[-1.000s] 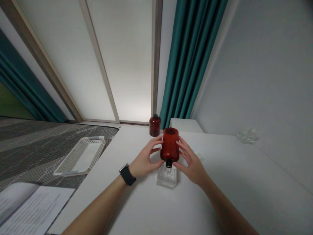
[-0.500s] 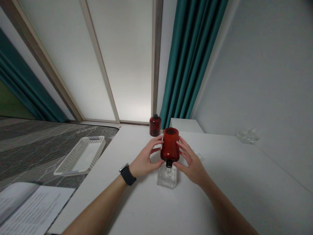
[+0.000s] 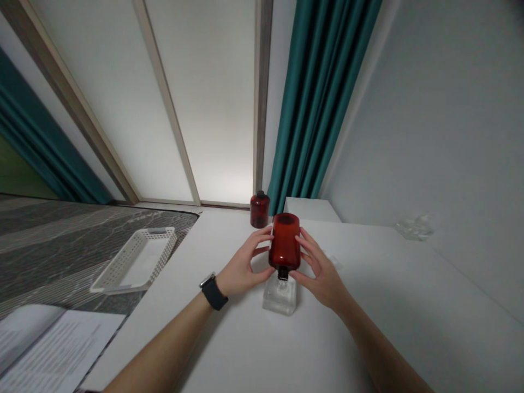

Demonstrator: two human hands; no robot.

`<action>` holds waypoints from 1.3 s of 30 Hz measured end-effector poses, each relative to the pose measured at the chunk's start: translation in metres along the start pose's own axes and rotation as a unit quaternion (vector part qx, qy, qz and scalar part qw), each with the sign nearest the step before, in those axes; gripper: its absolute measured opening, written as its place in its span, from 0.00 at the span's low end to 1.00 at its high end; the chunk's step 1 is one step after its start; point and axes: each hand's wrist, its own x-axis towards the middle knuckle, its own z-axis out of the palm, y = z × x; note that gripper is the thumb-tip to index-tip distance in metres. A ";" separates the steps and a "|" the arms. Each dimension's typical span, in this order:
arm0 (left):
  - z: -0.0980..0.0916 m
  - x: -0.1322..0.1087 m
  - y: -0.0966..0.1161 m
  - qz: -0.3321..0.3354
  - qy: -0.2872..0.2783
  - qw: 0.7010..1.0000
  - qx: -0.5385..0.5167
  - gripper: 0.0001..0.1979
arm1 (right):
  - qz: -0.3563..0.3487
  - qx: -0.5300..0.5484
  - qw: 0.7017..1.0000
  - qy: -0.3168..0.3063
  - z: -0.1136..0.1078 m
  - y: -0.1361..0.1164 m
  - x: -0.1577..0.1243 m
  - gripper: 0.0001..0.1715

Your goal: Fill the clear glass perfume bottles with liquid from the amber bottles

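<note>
Evidently, an amber-red bottle point(image 3: 284, 240) is held upside down between two hands, its broad base turned upward and its dark, narrow neck pointed down. By the left grip point(image 3: 243, 266) it is clasped along its left side: the fingers are laid against the body, and the thumb is brought in low by the shoulder, near the neck. By the right grip point(image 3: 322, 277) the opposite side is clasped in much the same way, with the thumb placed close to the neck. Both grips are thus closed about the inverted bottle, which is centred between them, its base left uncovered above the fingers. A dark-banded wristwatch point(image 3: 213, 292) is worn on the left wrist.

Directly below the inverted bottle, a clear, square-based container point(image 3: 280, 301) is set on the white worktop point(image 3: 245, 355). Its upper part is overlapped by the dark neck; whether the two are touching cannot be told. Just beyond the inverted bottle and slightly to its left, a second amber-red bottle point(image 3: 259, 212) is stood upright, neck uppermost. Well to the left of the inverted bottle, a white perforated basket point(image 3: 169, 248) can be seen, and nearer the wearer on that side, an open book point(image 3: 88, 341) is partly shown.
</note>
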 end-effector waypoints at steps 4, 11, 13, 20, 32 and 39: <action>0.000 0.000 0.001 -0.001 0.001 1.000 0.001 0.31 | 0.002 -0.005 1.000 0.001 0.000 0.000 0.001 0.39; 0.000 0.000 0.002 0.001 0.000 1.000 0.003 0.31 | 0.001 -0.004 1.000 0.001 0.000 0.000 0.000 0.39; 0.000 0.000 0.003 0.000 0.000 1.000 0.004 0.31 | 0.003 -0.006 1.000 0.001 0.000 -0.001 0.000 0.39; 0.000 0.001 0.003 -0.002 -0.001 1.000 0.004 0.31 | 0.002 -0.012 1.000 -0.001 -0.001 -0.002 0.000 0.40; 0.000 -0.001 0.003 0.002 0.003 1.000 0.004 0.31 | 0.003 -0.006 1.000 0.005 0.000 -0.002 0.000 0.40; 0.000 -0.001 0.003 0.004 0.002 1.000 0.006 0.30 | -0.003 -0.012 1.000 0.002 0.000 -0.002 0.000 0.40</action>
